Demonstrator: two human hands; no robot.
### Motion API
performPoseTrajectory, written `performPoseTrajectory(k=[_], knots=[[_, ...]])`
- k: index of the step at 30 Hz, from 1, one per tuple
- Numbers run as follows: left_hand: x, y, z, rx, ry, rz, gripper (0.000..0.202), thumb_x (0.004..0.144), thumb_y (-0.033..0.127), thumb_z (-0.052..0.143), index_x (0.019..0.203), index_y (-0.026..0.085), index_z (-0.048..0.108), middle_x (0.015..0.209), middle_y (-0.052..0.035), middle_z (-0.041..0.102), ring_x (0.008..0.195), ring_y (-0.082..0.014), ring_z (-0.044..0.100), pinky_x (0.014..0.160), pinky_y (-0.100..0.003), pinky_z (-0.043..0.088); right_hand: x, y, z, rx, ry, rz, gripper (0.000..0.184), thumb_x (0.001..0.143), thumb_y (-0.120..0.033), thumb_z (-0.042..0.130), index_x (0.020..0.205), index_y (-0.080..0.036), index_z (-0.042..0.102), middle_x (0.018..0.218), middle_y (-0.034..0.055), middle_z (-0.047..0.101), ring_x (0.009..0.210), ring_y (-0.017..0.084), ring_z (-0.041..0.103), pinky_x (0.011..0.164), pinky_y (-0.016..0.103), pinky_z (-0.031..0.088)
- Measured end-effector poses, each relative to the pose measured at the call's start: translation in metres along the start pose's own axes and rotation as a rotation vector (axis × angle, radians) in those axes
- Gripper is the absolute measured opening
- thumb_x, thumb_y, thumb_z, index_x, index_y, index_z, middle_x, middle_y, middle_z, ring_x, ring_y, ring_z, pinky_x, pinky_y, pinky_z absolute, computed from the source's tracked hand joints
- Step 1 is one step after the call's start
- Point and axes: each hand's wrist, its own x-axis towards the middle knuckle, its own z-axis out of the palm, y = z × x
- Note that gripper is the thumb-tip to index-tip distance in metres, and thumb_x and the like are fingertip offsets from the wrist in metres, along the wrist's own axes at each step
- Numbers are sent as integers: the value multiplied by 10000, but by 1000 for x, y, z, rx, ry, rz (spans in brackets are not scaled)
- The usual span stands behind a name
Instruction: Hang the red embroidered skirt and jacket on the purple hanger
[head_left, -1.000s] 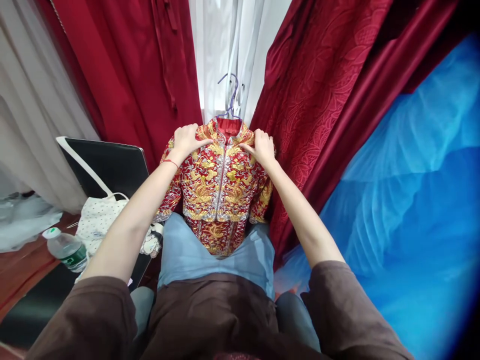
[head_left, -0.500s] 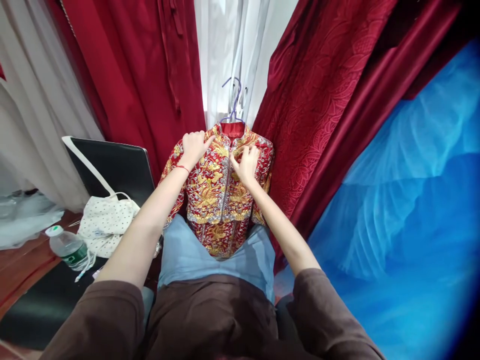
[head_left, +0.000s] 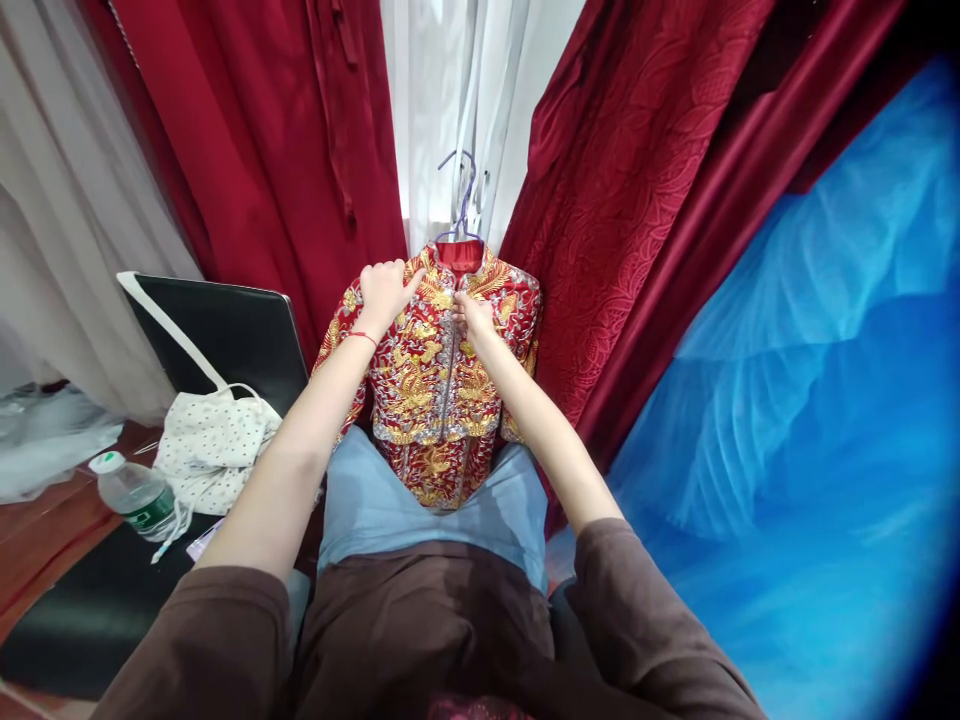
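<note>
A red jacket (head_left: 411, 385) with dense gold and silver embroidery hangs upright before me on a purple hanger (head_left: 466, 200). Its hem reaches down between my knees, over a matching embroidered piece (head_left: 439, 470). My left hand (head_left: 384, 292), a thin red string at its wrist, grips the jacket's shoulder on the left, fingers curled over it and thumb lying toward the collar. At the top of the front opening, just below the collar, my right hand (head_left: 476, 318) pinches the edge; its fingertips are partly hidden. A silver-trimmed line runs down the jacket's middle.
A black chair (head_left: 217, 325) stands at left, bearing a dotted white cloth bag (head_left: 214, 440) and a water bottle (head_left: 139, 498) with a green label. Red drapes (head_left: 622, 210) hang on both sides, with white fabric behind the hanger. Blue tulle (head_left: 787, 430) spreads at right.
My right hand has moved left from the jacket's right chest to the front opening below the collar, its fingers closing there. My left hand stays on the shoulder.
</note>
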Motion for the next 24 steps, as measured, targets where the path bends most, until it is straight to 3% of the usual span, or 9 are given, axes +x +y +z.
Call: performPoseTrajectory(k=[6,12,20,24], knots=[[-1,0,-1,19,1,6,707,996,610,182,1053,94,661,1008,-223,701,983,-337,645,912,-438,403,-5,-7,-3,9,18,-4,255,868,-111,590,630,-172,523,509,-62,530,405,40,447,417,151,340],[-1,0,2,-26,-21,-17,693,1003,594,182,1087,94,654,1051,-222,694,1042,-347,626,947,-451,383,-13,5,-7,-33,19,-59,275,869,-142,598,614,-192,509,501,-71,482,430,64,452,470,186,384],[-1,1,2,-38,-50,-26,683,1013,555,147,1079,106,657,1046,-215,692,1046,-344,619,957,-463,375,-31,43,-13,-30,49,-133,276,879,-245,576,626,-215,470,470,-82,442,442,81,428,533,210,399],[-2,1,2,-57,-49,-42,689,1009,562,143,1088,100,648,1069,-220,683,1079,-350,606,980,-471,364,-48,84,-25,-236,92,-85,201,902,-300,545,725,-210,514,520,-72,504,491,96,489,586,216,448]])
